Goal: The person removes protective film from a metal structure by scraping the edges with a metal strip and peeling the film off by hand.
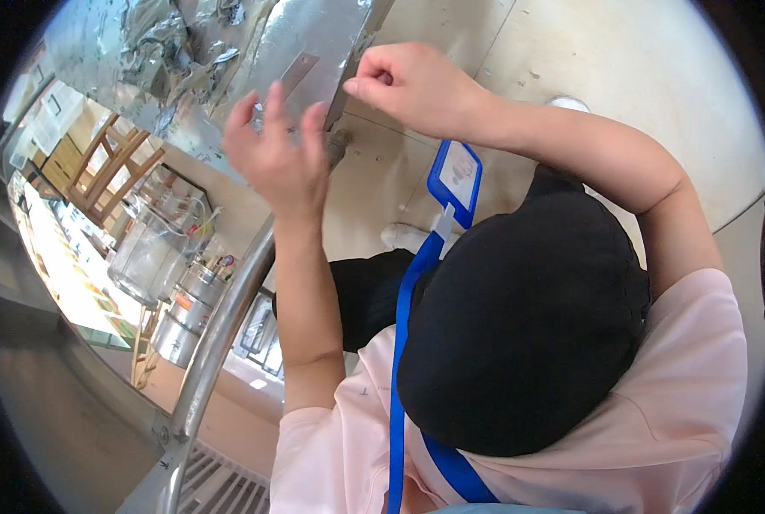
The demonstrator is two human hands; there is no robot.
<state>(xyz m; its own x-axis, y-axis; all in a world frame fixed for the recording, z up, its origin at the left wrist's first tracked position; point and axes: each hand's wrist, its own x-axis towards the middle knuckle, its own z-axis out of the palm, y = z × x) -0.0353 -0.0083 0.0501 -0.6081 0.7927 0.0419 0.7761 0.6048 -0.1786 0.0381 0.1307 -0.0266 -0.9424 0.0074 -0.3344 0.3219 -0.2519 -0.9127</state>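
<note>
My left hand (275, 158) is raised over the near edge of the metal worktop (273, 41), open with fingers spread and slightly bent. A flat metal strip with a small hole (300, 72) lies on the worktop just past its fingertips. My right hand (412, 86) hovers beside the worktop's corner, curled into a loose fist with a dark gap inside. Whatever it might hold is hidden. Crumpled, wet-looking grey scraps (168, 56) cover the worktop further left. A blue-framed badge (455, 182) hangs from my lanyard, below the right wrist.
A metal rail (215, 334) curves along my left side. Beyond it are a wooden stool (112, 167), a clear plastic container (147, 257) and metal canisters (185, 317). My shoes (404, 236) stand on the pale tiled floor (631, 60).
</note>
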